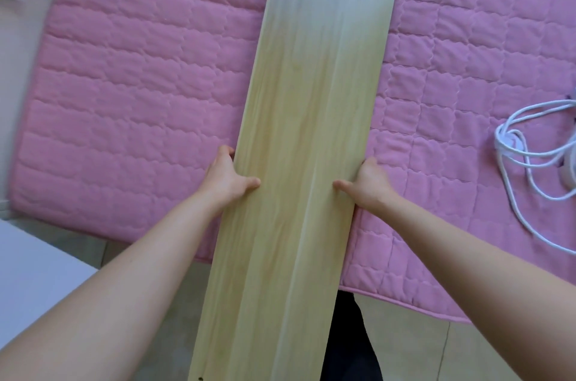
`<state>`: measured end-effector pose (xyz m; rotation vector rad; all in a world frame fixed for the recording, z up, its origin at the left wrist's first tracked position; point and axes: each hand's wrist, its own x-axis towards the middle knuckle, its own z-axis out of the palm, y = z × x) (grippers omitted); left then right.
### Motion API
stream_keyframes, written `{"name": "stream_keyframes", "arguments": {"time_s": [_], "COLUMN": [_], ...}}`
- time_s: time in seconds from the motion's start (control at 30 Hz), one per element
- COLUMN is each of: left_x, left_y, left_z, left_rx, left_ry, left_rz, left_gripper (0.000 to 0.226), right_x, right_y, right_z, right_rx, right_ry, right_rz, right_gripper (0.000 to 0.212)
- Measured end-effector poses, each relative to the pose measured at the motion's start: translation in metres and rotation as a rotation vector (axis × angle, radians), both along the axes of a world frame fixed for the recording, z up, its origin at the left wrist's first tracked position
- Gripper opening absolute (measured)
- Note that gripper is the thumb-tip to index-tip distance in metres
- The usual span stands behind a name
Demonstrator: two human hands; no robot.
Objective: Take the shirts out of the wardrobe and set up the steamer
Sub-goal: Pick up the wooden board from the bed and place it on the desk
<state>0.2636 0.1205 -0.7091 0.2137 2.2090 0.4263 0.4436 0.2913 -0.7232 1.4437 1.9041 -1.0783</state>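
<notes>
Between both hands, left [225, 176] and right [369, 182], long wooden board [305, 118] gripped by its edges above pink quilt [140, 84].

I see a pale wood-grain board [299, 143], smooth with a slight sheen, over a matt pink quilted cloth cover [131, 75]; at right, a glossy white plastic-looking cable [526, 162].

A long wooden board [311, 137] fills the space between the left hand [226, 176] and right hand [367, 184], blocking any crossing. Left of the left hand, bare pink quilt [140, 84] lies open. Well right of the right hand, a coiled white cable [530, 149] lies in the way.
</notes>
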Motion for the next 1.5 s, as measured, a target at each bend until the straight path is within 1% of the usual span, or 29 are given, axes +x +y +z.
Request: {"name": "stream_keyframes", "arguments": {"time_s": [0.1,0.2,0.23,0.27,0.33,0.4,0.47,0.57,0.67,0.73,0.8,0.9,0.97,1.03,1.1,1.2,1.27,1.37,1.5], "left_x": [0.009,0.017,0.021,0.024,0.032,0.041,0.049,0.063,0.081,0.093,0.103,0.114,0.121,0.130,0.138,0.149,0.157,0.171,0.185], "left_y": [0.002,0.004,0.004,0.005,0.005,0.005,0.005,0.008,0.011,0.010,0.009,0.008,0.008,0.006,0.007,0.015,0.019,0.022,0.026], "left_z": [0.020,0.036,0.042,0.047,0.056,0.063,0.072,0.086,0.101,0.111,0.116,0.119,0.119,0.117,0.113,0.110,0.111,0.117,0.121], "left_rx": [0.037,0.085,0.102,0.115,0.131,0.149,0.180,0.205,0.219,0.229,0.248,0.294,0.335,0.370,0.345,0.209,0.181,0.160,0.149], "left_ry": [0.057,0.099,0.112,0.120,0.131,0.136,0.162,0.238,0.291,0.251,0.190,0.187,0.181,0.139,0.119,0.186,0.252,0.365,0.491], "left_rz": [-0.019,-0.016,-0.014,-0.017,-0.023,-0.017,-0.008,-0.005,0.071,0.175,0.247,0.267,0.270,0.249,0.193,0.112,0.116,0.163,0.130], "left_gripper": [0.069,0.062,0.059,0.056,0.052,0.050,0.050,0.051,0.045,0.035,0.030,0.036,0.041,0.038,0.030,0.026,0.022,0.015,0.016], "right_x": [0.006,0.010,0.011,0.012,0.013,0.013,0.010,-0.004,-0.023,-0.035,-0.044,-0.056,-0.060,-0.061,-0.061,-0.060,-0.058,-0.054,-0.047], "right_y": [-0.002,0.001,0.003,0.005,0.009,0.012,0.016,0.018,0.020,0.023,0.026,0.029,0.032,0.032,0.030,0.027,0.030,0.039,0.055], "right_z": [0.005,0.011,0.014,0.018,0.030,0.049,0.072,0.107,0.128,0.136,0.140,0.139,0.138,0.135,0.133,0.136,0.138,0.138,0.140], "right_rx": [0.027,0.006,0.000,-0.001,0.014,0.070,0.162,0.314,0.437,0.513,0.573,0.638,0.639,0.630,0.651,0.680,0.712,0.763,0.797], "right_ry": [-0.005,-0.012,-0.009,0.003,0.044,0.111,0.239,0.439,0.560,0.593,0.604,0.626,0.609,0.559,0.534,0.506,0.495,0.571,0.733], "right_rz": [0.118,0.199,0.221,0.233,0.260,0.355,0.510,0.742,0.965,1.140,1.312,1.533,1.641,1.679,1.701,1.716,1.742,1.786,1.834], "right_gripper": [0.039,0.018,0.018,0.023,0.040,0.055,0.062,0.064,0.070,0.074,0.071,0.061,0.054,0.044,0.035,0.027,0.022,0.021,0.020]}}
